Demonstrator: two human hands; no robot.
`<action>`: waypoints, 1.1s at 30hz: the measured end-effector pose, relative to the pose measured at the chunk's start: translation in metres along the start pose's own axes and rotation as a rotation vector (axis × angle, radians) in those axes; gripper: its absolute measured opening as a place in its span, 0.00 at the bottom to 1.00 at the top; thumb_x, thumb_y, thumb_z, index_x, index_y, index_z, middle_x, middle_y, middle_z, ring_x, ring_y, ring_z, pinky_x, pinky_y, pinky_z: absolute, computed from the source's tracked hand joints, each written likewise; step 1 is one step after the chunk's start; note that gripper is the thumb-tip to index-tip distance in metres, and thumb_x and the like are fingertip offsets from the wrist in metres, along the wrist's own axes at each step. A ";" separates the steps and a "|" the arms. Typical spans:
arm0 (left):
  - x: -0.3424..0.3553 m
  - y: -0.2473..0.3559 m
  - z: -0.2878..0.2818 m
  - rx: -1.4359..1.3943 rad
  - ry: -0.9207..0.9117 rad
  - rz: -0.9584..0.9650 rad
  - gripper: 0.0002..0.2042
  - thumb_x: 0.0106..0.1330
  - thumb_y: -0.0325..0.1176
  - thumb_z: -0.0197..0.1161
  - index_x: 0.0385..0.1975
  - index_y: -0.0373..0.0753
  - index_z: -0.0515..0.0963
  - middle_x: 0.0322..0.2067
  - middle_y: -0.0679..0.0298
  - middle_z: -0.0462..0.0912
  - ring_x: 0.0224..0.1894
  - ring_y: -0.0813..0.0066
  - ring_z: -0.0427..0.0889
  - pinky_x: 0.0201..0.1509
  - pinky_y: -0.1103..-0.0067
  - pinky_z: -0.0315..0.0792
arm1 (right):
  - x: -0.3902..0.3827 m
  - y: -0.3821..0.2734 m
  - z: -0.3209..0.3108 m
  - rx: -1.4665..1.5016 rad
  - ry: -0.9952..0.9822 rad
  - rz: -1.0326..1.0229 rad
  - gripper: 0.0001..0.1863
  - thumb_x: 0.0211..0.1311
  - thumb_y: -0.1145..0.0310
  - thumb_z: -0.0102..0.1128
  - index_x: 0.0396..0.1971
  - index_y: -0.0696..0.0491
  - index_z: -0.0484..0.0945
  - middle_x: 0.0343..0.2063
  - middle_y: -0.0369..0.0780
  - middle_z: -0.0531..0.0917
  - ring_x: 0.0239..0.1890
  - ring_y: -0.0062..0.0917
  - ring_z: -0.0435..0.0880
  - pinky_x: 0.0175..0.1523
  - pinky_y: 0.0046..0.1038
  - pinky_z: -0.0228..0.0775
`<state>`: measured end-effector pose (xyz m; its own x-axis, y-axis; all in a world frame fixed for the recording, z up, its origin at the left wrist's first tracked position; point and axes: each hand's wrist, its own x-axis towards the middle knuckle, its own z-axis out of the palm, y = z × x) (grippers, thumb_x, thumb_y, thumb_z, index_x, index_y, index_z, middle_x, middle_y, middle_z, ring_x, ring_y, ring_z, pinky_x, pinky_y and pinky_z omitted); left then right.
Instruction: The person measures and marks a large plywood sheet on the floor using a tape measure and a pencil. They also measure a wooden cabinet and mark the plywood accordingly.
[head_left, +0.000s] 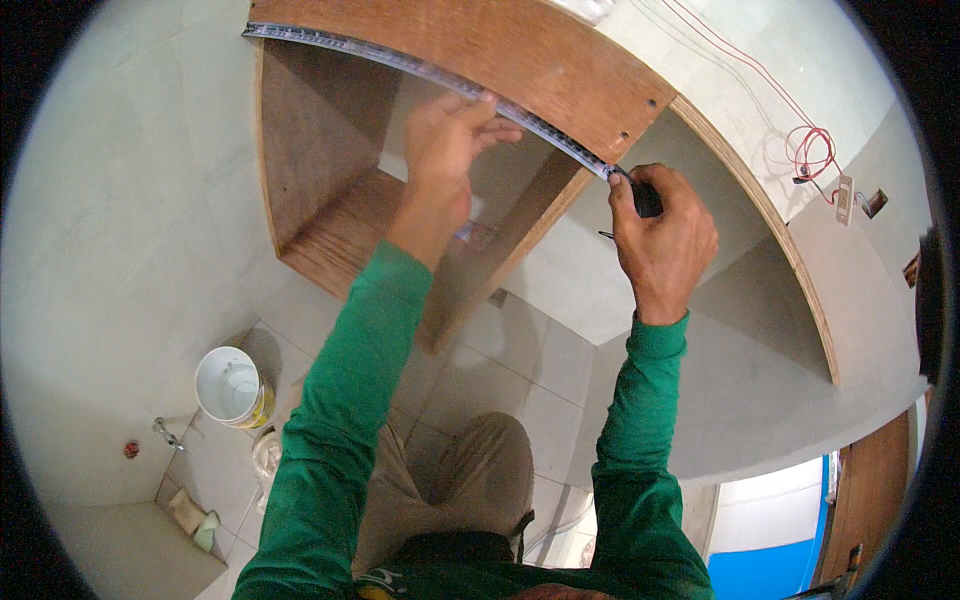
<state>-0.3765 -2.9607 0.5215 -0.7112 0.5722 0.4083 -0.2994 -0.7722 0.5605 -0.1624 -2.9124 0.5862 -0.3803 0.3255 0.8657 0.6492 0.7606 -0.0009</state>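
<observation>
head view: at 2 o'clock the right hand (668, 238) pinches a black case (648, 200) between thumb and fingers; at 12 the blurred left hand (445, 145) is loosely spread by the tape (350, 46), contact unclear. the tape runs 11 to 1 along the wooden board (460, 40); keeping it flat and taut should help. a white bucket (228, 384) stands at 8.

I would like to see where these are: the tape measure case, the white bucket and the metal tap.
Tape measure case (648, 200): head view, on its black side.
White bucket (262, 402): head view, on its outer wall.
Metal tap (168, 436): head view, on its body.
</observation>
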 end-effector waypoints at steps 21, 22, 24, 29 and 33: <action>-0.005 0.000 0.001 -0.008 -0.024 -0.063 0.10 0.78 0.30 0.61 0.49 0.30 0.82 0.41 0.55 0.89 0.40 0.64 0.90 0.45 0.70 0.85 | -0.006 0.000 -0.002 -0.014 -0.016 -0.021 0.11 0.65 0.58 0.73 0.34 0.50 0.87 0.30 0.40 0.88 0.31 0.38 0.89 0.36 0.39 0.76; -0.005 0.001 0.000 0.003 -0.016 -0.060 0.10 0.78 0.30 0.61 0.49 0.29 0.82 0.42 0.55 0.89 0.40 0.64 0.90 0.45 0.69 0.85 | -0.006 -0.001 0.000 -0.012 -0.009 -0.031 0.11 0.64 0.58 0.73 0.34 0.50 0.87 0.30 0.40 0.87 0.31 0.39 0.88 0.36 0.39 0.76; -0.005 0.003 -0.001 0.013 -0.020 -0.054 0.10 0.78 0.29 0.61 0.49 0.29 0.82 0.43 0.54 0.89 0.41 0.64 0.90 0.45 0.69 0.86 | -0.006 -0.003 0.000 -0.015 -0.004 -0.028 0.10 0.63 0.59 0.74 0.34 0.50 0.87 0.30 0.40 0.87 0.31 0.39 0.88 0.36 0.39 0.76; -0.005 0.001 0.000 -0.005 -0.038 -0.044 0.09 0.77 0.28 0.62 0.48 0.29 0.82 0.44 0.54 0.88 0.42 0.62 0.91 0.47 0.68 0.87 | -0.007 -0.002 -0.002 -0.022 0.048 -0.045 0.09 0.61 0.60 0.74 0.33 0.49 0.87 0.30 0.40 0.87 0.33 0.39 0.88 0.39 0.40 0.76; -0.006 -0.001 -0.001 0.028 -0.027 -0.026 0.08 0.77 0.28 0.62 0.48 0.29 0.81 0.43 0.56 0.88 0.43 0.62 0.91 0.47 0.69 0.87 | -0.005 0.004 0.005 -0.054 0.108 -0.111 0.08 0.59 0.62 0.73 0.31 0.50 0.87 0.31 0.40 0.87 0.33 0.40 0.87 0.41 0.40 0.77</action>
<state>-0.3726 -2.9635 0.5179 -0.6858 0.5996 0.4126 -0.2994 -0.7491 0.5910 -0.1614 -2.9082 0.5789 -0.3806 0.1765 0.9077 0.6427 0.7563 0.1225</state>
